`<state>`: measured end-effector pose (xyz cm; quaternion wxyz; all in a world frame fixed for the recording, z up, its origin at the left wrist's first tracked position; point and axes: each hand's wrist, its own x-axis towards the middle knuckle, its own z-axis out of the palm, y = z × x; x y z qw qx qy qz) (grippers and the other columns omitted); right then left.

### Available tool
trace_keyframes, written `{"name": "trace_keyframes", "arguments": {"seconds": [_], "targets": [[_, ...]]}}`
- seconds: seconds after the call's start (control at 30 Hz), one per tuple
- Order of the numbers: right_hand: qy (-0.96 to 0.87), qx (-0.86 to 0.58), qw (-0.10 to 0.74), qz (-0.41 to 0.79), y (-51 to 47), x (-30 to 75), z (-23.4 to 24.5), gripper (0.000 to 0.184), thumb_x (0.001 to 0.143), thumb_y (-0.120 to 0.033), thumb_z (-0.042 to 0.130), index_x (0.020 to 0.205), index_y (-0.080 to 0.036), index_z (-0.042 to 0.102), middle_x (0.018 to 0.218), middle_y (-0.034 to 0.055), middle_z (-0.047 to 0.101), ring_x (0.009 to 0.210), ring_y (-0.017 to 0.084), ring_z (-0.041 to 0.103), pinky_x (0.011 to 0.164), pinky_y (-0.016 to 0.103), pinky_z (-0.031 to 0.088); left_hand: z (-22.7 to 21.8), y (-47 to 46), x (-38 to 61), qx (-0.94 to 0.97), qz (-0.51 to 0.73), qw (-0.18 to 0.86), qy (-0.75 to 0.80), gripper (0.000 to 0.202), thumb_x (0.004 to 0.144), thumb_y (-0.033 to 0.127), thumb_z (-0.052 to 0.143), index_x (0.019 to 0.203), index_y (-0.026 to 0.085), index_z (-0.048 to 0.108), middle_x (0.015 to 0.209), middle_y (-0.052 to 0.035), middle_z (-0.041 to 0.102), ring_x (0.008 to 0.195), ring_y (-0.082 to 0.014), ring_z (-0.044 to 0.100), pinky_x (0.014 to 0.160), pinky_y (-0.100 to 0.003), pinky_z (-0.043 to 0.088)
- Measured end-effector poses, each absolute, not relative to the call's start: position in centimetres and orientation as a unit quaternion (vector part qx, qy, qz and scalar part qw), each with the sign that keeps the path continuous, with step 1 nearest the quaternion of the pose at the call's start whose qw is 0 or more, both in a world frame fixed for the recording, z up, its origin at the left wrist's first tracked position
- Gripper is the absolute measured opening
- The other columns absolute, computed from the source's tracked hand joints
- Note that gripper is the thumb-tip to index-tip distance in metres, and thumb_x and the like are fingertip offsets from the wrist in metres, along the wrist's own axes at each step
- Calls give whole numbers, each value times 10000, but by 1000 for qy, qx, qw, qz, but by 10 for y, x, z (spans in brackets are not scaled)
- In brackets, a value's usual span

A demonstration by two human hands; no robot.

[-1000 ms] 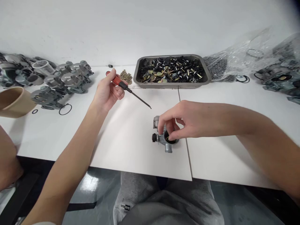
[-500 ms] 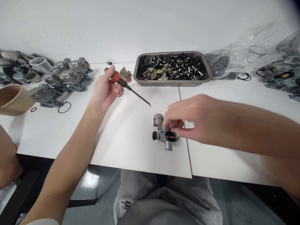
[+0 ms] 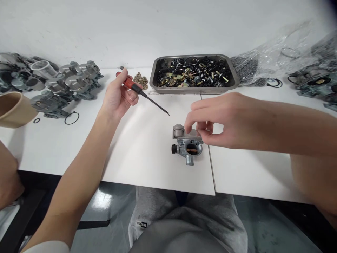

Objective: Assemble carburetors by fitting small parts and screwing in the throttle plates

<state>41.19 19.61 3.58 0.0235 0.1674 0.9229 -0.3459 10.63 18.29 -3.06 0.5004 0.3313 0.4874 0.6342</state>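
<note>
A small grey metal carburetor (image 3: 187,144) stands on the white table (image 3: 142,147), its round bore with a brass plate facing me. My right hand (image 3: 216,119) hovers just above and behind it, thumb and fingers pinched together near its top; whether they hold a small part I cannot tell. My left hand (image 3: 118,96) is raised to the left and grips a screwdriver (image 3: 143,94) by its red handle, the dark shaft pointing right and down toward the carburetor.
A metal tray (image 3: 155,82) of black and brass small parts sits at the back centre, a pile of small brass bits (image 3: 141,80) beside it. Grey carburetors (image 3: 65,86) and black O-rings (image 3: 71,118) lie left, a brown paper cup (image 3: 13,109) far left. Plastic bags (image 3: 263,66) and more carburetors (image 3: 313,84) lie right.
My right hand has lifted off the carburetor's bore and moved up and right, uncovering the opening. The left hand with the screwdriver has stayed nearly still.
</note>
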Motion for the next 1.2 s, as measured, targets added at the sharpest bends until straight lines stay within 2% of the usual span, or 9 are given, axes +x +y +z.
{"name": "trace_keyframes", "arguments": {"seconds": [0.2, 0.33, 0.63, 0.87, 0.97, 1.07, 1.13, 1.2], "targets": [[921, 213, 38, -324, 205, 402, 37, 211, 823, -334, 629, 987, -249, 731, 865, 16, 690, 816, 187, 600, 809, 323, 414, -29, 182, 110, 335, 638, 482, 498, 339, 890, 495, 600, 712, 206, 607, 616, 2, 676, 398, -38, 446, 385, -225, 319], [918, 257, 14, -301, 228, 402, 23, 211, 795, -335, 662, 973, -242, 726, 852, 15, 673, 823, 189, 596, 823, 333, 410, -28, 182, 111, 331, 632, 477, 513, 359, 883, 512, 600, 680, 217, 577, 614, 0, 679, 380, -45, 426, 365, -232, 313], [921, 313, 3, -230, 260, 388, -29, 201, 810, -227, 570, 941, -148, 701, 973, 84, 669, 865, 167, 576, 740, 282, 408, -31, 185, 108, 321, 629, 489, 512, 395, 875, 583, 578, 711, 225, 608, 563, 4, 644, 344, -44, 434, 359, -232, 332], [909, 344, 32, -233, 256, 388, -32, 329, 789, -194, 596, 1104, -157, 681, 1008, 88, 671, 866, 174, 608, 723, 282, 427, -30, 183, 112, 327, 632, 484, 508, 373, 859, 545, 620, 677, 221, 596, 601, -4, 665, 367, -49, 430, 376, -245, 321], [921, 322, 13, -220, 251, 391, -18, 286, 826, -251, 595, 1081, -164, 692, 1115, 106, 656, 983, 210, 610, 811, 310, 440, -30, 183, 112, 327, 636, 478, 510, 376, 872, 535, 610, 695, 205, 592, 621, -10, 678, 395, -48, 451, 391, -231, 306], [931, 272, -31, -240, 234, 393, 8, 299, 878, -382, 593, 1090, -207, 710, 1200, 91, 637, 1072, 235, 591, 915, 343, 430, -31, 183, 109, 329, 634, 482, 507, 369, 865, 541, 620, 714, 205, 590, 621, -11, 680, 409, -54, 473, 392, -229, 314], [934, 210, -4, -291, 219, 394, 24, 378, 847, -454, 648, 1161, -250, 699, 1258, 70, 619, 1132, 245, 576, 949, 345, 434, -33, 184, 106, 329, 633, 487, 504, 353, 848, 539, 641, 715, 217, 586, 628, -11, 684, 404, -62, 480, 378, -238, 323], [932, 133, 60, -333, 205, 393, 30, 494, 785, -447, 722, 1253, -302, 660, 1365, 52, 561, 1224, 260, 534, 969, 341, 441, -34, 185, 104, 329, 633, 489, 502, 341, 842, 530, 649, 711, 223, 582, 641, -11, 691, 398, -66, 485, 370, -243, 330]]}}
